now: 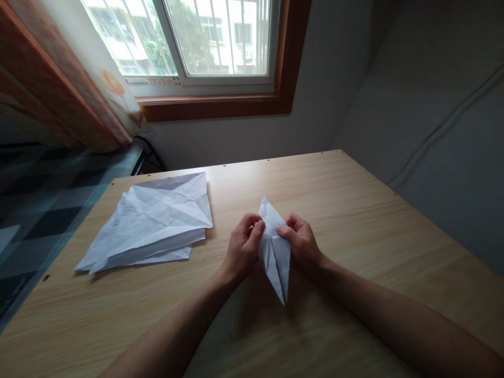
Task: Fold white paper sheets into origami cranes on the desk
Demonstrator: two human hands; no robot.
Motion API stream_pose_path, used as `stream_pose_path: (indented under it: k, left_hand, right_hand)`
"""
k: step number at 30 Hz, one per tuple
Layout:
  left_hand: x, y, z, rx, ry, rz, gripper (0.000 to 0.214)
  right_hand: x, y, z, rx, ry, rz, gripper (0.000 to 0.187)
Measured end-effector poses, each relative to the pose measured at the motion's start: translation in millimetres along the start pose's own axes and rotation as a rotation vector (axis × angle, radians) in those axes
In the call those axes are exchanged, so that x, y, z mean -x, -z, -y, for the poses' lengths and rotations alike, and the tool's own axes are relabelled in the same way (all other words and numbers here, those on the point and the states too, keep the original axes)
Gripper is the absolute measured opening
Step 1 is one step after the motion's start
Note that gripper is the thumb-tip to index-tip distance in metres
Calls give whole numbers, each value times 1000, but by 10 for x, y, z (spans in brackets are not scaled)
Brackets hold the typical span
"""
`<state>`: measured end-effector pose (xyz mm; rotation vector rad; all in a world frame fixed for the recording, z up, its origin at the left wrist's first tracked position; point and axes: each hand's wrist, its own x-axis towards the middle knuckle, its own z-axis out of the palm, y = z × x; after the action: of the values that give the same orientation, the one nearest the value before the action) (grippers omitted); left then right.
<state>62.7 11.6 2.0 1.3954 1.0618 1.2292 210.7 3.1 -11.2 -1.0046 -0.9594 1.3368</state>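
Note:
Between my two hands is a folded white paper (275, 247), a long diamond with one point away from me and a split lower end pointing toward me. My left hand (244, 244) grips its left edge, thumb on top and fingers curled. On the opposite edge, my right hand (301, 241) pinches the paper with the thumb laid across its face. The fingers beneath the paper are partly hidden. The folded paper appears held just above the wooden table (354, 220), casting a shadow on it.
Creased white paper sheets (169, 210) lie in a loose stack at the table's left. Beyond the left edge is a bed or surface with a checked cover (59, 194). A window (220, 42) with a curtain (66, 73) stands behind; a cable (444, 128) runs along the right wall.

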Motion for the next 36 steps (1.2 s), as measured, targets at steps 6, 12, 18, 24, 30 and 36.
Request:
stream_pose_path:
  k: [6, 12, 18, 24, 30, 36]
  left_hand:
    - [-22, 0, -7, 87, 22, 7, 38]
    - [-4, -29, 50, 351, 123, 61, 43]
    - [14, -27, 20, 346, 135, 75, 41]
    - [14, -30, 36, 334, 130, 53, 40]
    - [12, -34, 58, 365, 130, 40, 40]
    - [3, -30, 46, 339, 114, -16, 38]
  right_hand:
    - [-20, 7, -6, 33, 29, -47, 35]
    - [-35, 36, 35, -163, -45, 79, 28]
    - [-49, 59, 98, -167, -108, 204, 29]
    - [-63, 58, 72, -149, -100, 164, 27]
    - [-47, 48, 104, -140, -105, 168, 29]
    - [-74, 61, 47, -148, -56, 128, 38]
